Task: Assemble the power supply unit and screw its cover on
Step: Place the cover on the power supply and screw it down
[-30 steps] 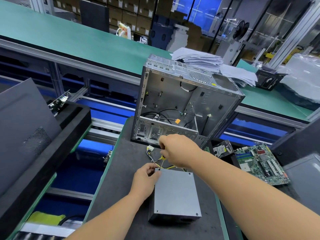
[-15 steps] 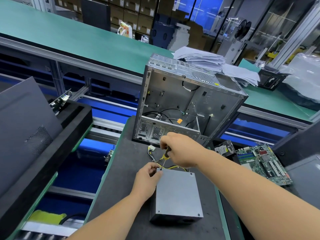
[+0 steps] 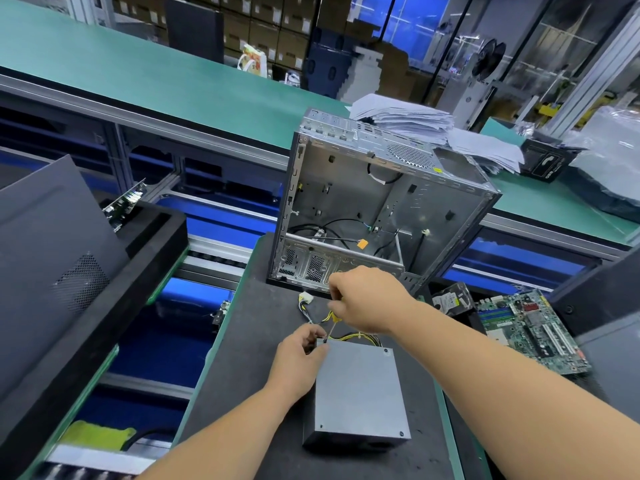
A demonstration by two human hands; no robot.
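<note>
The grey power supply unit [image 3: 360,389] lies flat on the dark work mat [image 3: 249,375], cover up. Yellow and black cables [image 3: 360,338] run from its far edge to a white connector [image 3: 306,298]. My right hand [image 3: 367,299] grips a screwdriver [image 3: 331,328] whose tip stands at the unit's far left corner. My left hand [image 3: 300,355] rests at that corner, fingers curled beside the screwdriver tip. Whether it pinches a screw is hidden.
An open metal computer case [image 3: 377,209] stands just behind the unit. A motherboard [image 3: 530,330] and a hard drive [image 3: 450,301] lie to the right. A black foam tray [image 3: 114,306] and a dark side panel [image 3: 45,251] sit at left. Paper stacks [image 3: 408,116] rest on the green bench.
My right hand has moved a little towards the unit and the screwdriver shaft now shows, its tip down at the far left corner. My left hand stays at that corner.
</note>
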